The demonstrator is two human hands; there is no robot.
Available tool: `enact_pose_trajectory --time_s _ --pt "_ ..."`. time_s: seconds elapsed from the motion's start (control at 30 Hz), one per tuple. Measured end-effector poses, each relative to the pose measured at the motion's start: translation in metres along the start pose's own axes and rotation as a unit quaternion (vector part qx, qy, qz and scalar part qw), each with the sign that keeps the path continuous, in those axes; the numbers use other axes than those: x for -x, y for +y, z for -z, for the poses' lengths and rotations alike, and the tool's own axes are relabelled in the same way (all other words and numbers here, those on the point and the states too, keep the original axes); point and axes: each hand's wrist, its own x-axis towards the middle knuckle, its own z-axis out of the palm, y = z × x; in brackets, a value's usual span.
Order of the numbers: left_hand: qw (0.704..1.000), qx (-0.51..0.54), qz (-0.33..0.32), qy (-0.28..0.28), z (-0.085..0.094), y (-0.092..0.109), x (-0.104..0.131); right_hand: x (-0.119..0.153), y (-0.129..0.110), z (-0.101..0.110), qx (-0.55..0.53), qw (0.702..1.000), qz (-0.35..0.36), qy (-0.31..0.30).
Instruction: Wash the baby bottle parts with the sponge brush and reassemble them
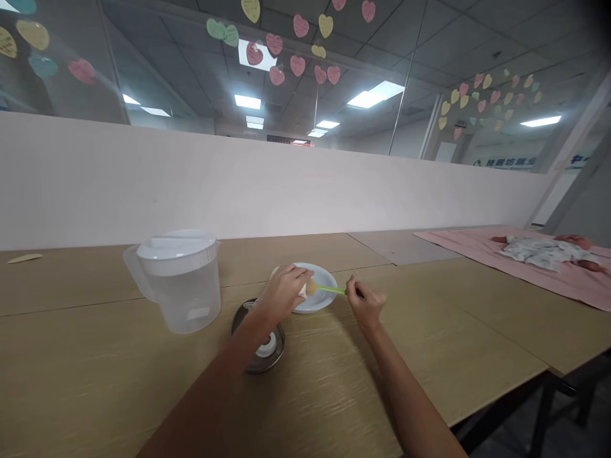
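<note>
My left hand (pixel 284 292) is wrapped round a whitish bottle (pixel 302 292), mostly hidden by the fingers, above a white bowl (pixel 329 300). At the bottle's right-hand end shows the yellow sponge head of a bottle brush (pixel 333 290). My right hand (pixel 365 302) is closed on the end of its thin green handle. How far the sponge sits inside the bottle I cannot tell. Beneath my left forearm, partly covered, lies a metal tray (pixel 281 350) with a white ring (pixel 268 346) in it.
A clear lidded jug (pixel 191 299) holding water stands to the left. Far right, a baby doll (pixel 544 252) in patterned clothes lies on a pink cloth (pixel 477 248). A low white wall (pixel 238 191) topped with glass runs along the table's (pixel 324 394) back.
</note>
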Motion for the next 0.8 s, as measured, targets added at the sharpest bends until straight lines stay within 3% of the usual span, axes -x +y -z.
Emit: enact_pose_trajectory --time_s 0.2,0.4,0.6,0.7,0.8 --pt "0.999 -0.012 -0.025 -0.017 -0.002 0.005 -0.001 0.000 -0.010 0.000 -0.028 0.999 -0.010 -0.038" --pt "0.999 -0.005 0.024 0.043 0.004 -0.007 -0.001 -0.012 0.002 0.005 -0.005 0.985 -0.165 0.042" --pt "0.996 -0.053 0.058 0.032 -0.021 -0.020 -0.004 -0.006 0.019 0.000 0.042 0.972 -0.226 -0.049" --pt "0.992 -0.089 0.080 0.035 -0.026 -0.024 -0.003 -0.007 0.030 0.001 0.081 0.946 -0.301 -0.089" --pt "0.986 -0.134 0.083 0.051 -0.026 -0.028 -0.003 -0.009 0.040 0.003 0.119 0.900 -0.405 -0.107"
